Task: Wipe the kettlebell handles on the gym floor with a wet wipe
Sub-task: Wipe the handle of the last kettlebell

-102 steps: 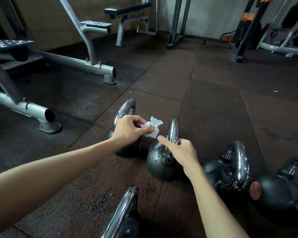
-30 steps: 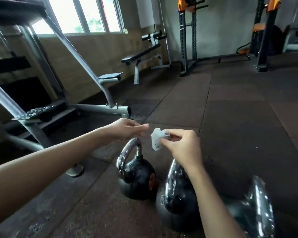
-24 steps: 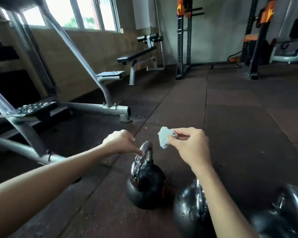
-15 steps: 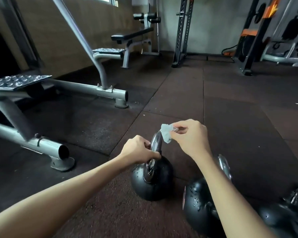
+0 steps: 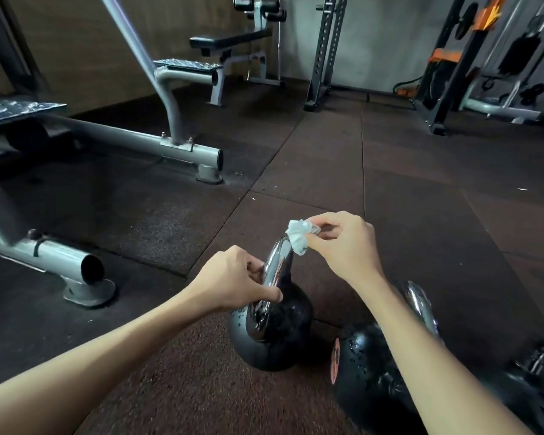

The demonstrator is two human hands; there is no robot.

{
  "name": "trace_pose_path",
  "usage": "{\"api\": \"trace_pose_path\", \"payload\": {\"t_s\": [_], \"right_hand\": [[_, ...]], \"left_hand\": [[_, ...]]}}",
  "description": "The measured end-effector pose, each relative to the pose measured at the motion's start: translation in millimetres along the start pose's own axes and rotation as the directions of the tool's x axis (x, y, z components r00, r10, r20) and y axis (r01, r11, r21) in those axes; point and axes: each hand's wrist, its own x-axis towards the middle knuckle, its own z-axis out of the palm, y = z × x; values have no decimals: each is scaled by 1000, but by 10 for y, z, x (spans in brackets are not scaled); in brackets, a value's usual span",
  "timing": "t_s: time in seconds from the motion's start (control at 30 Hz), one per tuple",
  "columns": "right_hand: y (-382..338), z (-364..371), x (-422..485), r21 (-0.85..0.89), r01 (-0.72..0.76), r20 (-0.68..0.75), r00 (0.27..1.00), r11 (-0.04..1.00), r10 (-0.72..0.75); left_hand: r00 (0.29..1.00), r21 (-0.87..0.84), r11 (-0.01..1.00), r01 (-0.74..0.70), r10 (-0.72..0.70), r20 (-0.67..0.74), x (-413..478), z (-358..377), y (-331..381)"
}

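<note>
- Kettlebell (image 5: 274,340), black and round with a chrome handle (image 5: 276,268), stands upright on the gym floor (image 5: 296,171), whose dark rubber tiles fill most of the view.
- A grey tubular machine frame (image 5: 132,141) runs along the left side. Its open tube ends rest on round feet on the floor, well apart from the kettlebell.
- A perforated black rack (image 5: 325,51) rises at the back wall. More dark and orange equipment to its right is too blurred to name.
- A padded bench (image 5: 230,42) stands at the back, just left of the rack.
- A second kettlebell (image 5: 368,375) sits just right of the first, nearer the camera. It has water droplets and a round orange mark on its side, and the right forearm partly covers it.
- A third kettlebell (image 5: 537,368) shows at the lower right edge, blurred.
- The left hand (image 5: 233,284) grips the lower left of the first kettlebell's handle, fingers curled round it and thumb laid across the chrome.
- The right hand (image 5: 343,243) is raised over the top of that handle, thumb and fingertips pinching a wet wipe (image 5: 297,237).
- The wipe is a small crumpled white wad touching the top curve of the handle.
</note>
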Motion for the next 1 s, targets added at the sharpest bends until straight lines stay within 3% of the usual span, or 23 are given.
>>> {"api": "trace_pose_path", "payload": {"t_s": [0.17,0.27,0.33,0.43,0.67,0.77,0.93,1.0], "right_hand": [[70,96,-60,65,32,19,999,997,-33],[200,-17,-50,114,45,184,981,992,-66],[268,-58,-16,55,91,280,955,994,-103],[328,-7,11,-15,154,249,957,988,-146],[150,61,-12,13,130,106,986,991,-131],[31,71,-42,-29,139,141,981,990,-133],[-184,141,-449,-78,387,259,898,919,-357],[-214,162,-436,-76,386,270,896,919,-353]], "left_hand": [[1000,-129,992,17,-14,25,32,79,135],[998,-203,978,52,-43,49,41,81,185],[996,-230,971,68,-53,68,19,87,178],[997,-256,964,65,-50,67,-41,93,140],[1000,-203,979,19,-17,11,-251,127,23],[1000,-189,982,-3,4,3,-373,137,-19],[1000,-206,978,-29,27,-16,-558,118,-71],[1000,-204,979,-27,24,-18,-609,118,-89]]}}
